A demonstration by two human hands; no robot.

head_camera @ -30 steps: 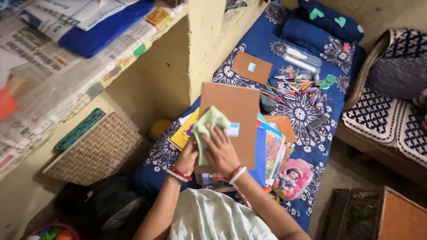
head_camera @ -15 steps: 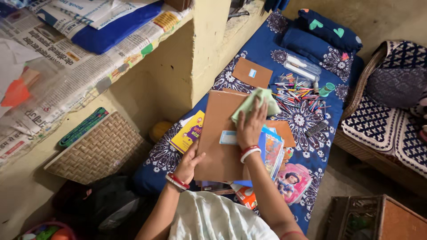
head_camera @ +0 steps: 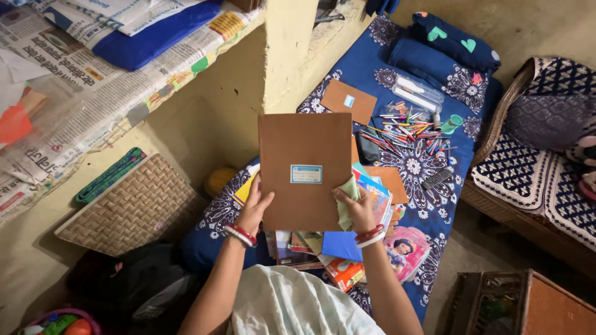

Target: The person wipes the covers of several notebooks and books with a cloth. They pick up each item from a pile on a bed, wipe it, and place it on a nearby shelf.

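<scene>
Lifted since, brown notebook [head_camera: 305,170] sits between hands.

Both hands hold a brown notebook [head_camera: 304,170] upright: left hand [head_camera: 253,211] at its edge, right hand [head_camera: 359,211] pinching a green cloth [head_camera: 346,198].

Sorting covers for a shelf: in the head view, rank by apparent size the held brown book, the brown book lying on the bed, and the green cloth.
1. held brown book, though nearest the camera
2. brown book lying on the bed
3. green cloth, partly hidden
</scene>
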